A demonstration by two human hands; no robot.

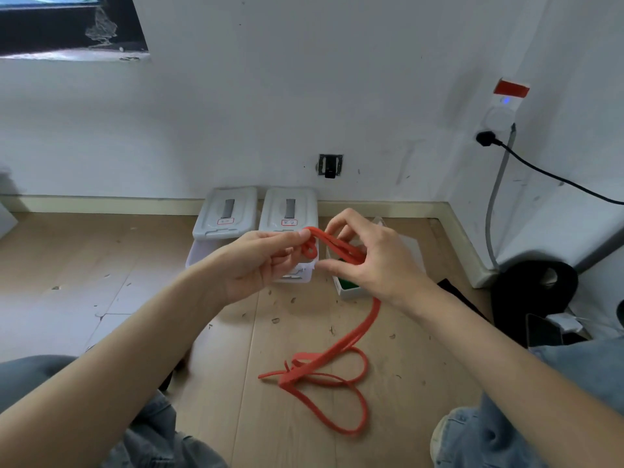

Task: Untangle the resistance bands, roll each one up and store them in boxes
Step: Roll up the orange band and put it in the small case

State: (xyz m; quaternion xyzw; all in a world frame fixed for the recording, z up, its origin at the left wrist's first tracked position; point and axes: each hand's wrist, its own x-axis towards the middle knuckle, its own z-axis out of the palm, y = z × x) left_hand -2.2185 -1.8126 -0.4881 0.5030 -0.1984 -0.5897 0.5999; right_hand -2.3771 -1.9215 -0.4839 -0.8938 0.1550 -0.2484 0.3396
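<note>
While the left hand (260, 261) pinches the red band (337, 366) and the right hand (374, 261) grips it, its tail lies on the floor (84, 265). 2 boxes (224, 217) have red labels too small to read.

The near end of the second lidded white box (288, 211) is hidden behind the left hand (260, 265) and the coil of red resistance band (332, 361) it pinches, and most of the open white box (347, 289) with something green inside is covered by the right hand (374, 261). How far the band is rolled cannot be told, since fingers cover the coil, and the red-framed labels on both box lids are too small to read. Both forearms, the jeans-clad knees, the dark window (64, 25) at upper left and the black cable (553, 173) at right are cut off by the frame's edges.
</note>
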